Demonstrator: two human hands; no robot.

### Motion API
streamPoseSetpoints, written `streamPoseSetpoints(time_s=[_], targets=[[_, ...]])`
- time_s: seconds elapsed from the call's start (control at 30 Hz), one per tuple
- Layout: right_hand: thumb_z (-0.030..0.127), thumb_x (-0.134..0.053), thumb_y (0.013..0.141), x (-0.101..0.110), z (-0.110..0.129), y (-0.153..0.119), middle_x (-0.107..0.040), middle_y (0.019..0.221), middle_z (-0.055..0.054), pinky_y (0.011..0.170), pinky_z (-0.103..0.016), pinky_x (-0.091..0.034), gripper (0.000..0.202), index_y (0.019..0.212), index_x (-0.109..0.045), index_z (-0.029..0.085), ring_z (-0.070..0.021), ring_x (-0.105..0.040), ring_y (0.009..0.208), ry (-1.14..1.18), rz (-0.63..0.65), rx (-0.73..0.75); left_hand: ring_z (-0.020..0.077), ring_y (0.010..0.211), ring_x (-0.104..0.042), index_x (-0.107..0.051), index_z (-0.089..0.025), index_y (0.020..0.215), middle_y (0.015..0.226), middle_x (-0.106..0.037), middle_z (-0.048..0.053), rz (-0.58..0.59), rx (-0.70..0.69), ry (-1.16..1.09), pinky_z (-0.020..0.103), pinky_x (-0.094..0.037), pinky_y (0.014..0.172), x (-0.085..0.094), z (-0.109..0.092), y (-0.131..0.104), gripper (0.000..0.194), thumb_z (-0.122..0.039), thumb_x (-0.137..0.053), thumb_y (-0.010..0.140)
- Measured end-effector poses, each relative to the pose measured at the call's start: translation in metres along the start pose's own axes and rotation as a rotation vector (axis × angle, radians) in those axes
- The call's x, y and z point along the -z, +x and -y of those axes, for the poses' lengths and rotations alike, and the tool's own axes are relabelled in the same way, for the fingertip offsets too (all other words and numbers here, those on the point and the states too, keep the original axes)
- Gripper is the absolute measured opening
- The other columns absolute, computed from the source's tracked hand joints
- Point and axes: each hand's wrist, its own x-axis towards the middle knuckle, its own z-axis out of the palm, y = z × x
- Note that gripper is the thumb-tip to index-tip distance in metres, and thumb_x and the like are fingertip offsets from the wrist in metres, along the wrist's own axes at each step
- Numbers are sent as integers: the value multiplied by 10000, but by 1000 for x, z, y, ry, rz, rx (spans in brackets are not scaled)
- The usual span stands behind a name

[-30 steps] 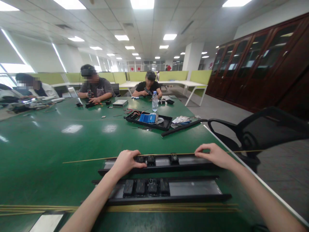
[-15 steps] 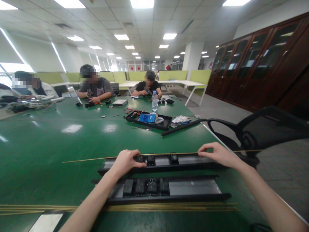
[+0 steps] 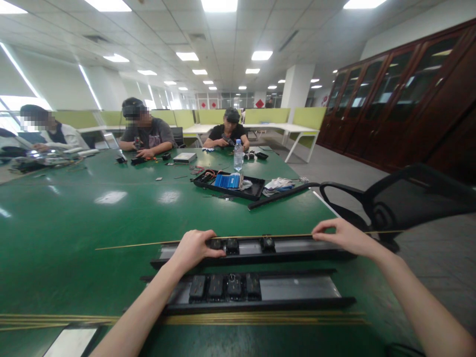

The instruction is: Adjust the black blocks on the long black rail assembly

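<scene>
A long black channel (image 3: 293, 246) with a pale inner floor lies across the table in front of me. My left hand (image 3: 194, 249) grips across its left part, thumb on the near side and forefinger by the far edge. A black block (image 3: 215, 244) shows between them; two more blocks (image 3: 232, 246) (image 3: 267, 243) sit further right in the channel. Along the far edge runs a thin brass-coloured rod (image 3: 130, 246), which my right hand (image 3: 336, 234) pinches near the channel's right part. Nearer me lies a second channel (image 3: 297, 286) holding several black blocks (image 3: 215, 287).
Several thin rods (image 3: 260, 319) lie along the near side, by a white-faced flat object (image 3: 70, 342). Beyond are a black tray (image 3: 256, 188) with a blue finned part (image 3: 227, 181), a water bottle (image 3: 238, 156) and a black strip (image 3: 282, 196). A chair (image 3: 409, 198) stands right; people sit opposite.
My right hand has slid a little to the right along the rod. My left hand and both channels stay in place. The person at the far left has shifted slightly.
</scene>
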Motion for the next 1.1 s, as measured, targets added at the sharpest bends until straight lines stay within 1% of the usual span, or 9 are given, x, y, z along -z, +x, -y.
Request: streamPoseSetpoints(time_s=[0.17,0.27,0.33,0.4,0.53,0.7,0.9,1.1], targets=[[532,-679,796,5,-1,-2,-797,910,-47,875,-341,-528,332,844,-806,230,-263,-719,879,-16,-2,-35,224,708,-676,-702,-221,821,704,-710,24,1,2,11,265,-315,583,0,0,-1,426,-638,-749,749],[544,-683,789,8,-7,-2,-799,915,-47,877,-346,-542,336,834,-811,237,-271,-725,892,-23,-10,-27,223,707,-678,-698,-222,811,701,-709,22,0,5,16,263,-314,581,1,-2,-1,422,-635,-752,748],[561,-688,781,11,-14,-2,-801,941,-49,885,-357,-550,349,845,-816,243,-282,-726,916,-41,-37,-26,223,706,-679,-697,-220,810,703,-712,23,1,5,15,263,-315,580,1,-2,-1,418,-630,-752,751],[582,-688,781,15,-21,-3,-800,997,-50,917,-373,-548,374,894,-821,252,-297,-722,967,-61,-80,-26,223,706,-683,-700,-218,821,712,-719,27,1,-5,13,262,-317,579,0,-1,-1,418,-628,-747,757],[620,-651,814,20,-29,-4,-790,1080,-59,988,-416,-514,430,956,-819,251,-328,-702,1044,-82,-144,-26,232,730,-700,-712,-222,860,739,-736,38,-27,-44,21,266,-341,598,-5,4,-1,431,-647,-707,783],[622,-636,836,18,-30,-3,-782,1115,-57,1015,-424,-492,437,986,-810,251,-330,-692,1073,-80,-122,-27,247,760,-715,-726,-232,898,791,-759,48,-48,-65,37,280,-381,630,-8,5,-1,454,-671,-664,800],[617,-650,826,18,-34,-1,-785,1105,-53,994,-413,-508,429,980,-811,251,-329,-700,1053,-84,-119,-29,251,781,-722,-722,-230,912,813,-763,50,-55,-77,41,289,-403,646,-3,1,-4,481,-690,-611,826],[604,-642,829,17,-24,-3,-787,1094,-57,981,-413,-514,430,977,-813,238,-325,-701,1032,-78,-125,-23,249,778,-717,-709,-221,899,813,-758,54,-42,-75,55,291,-400,647,3,-4,-6,478,-682,-597,838]])
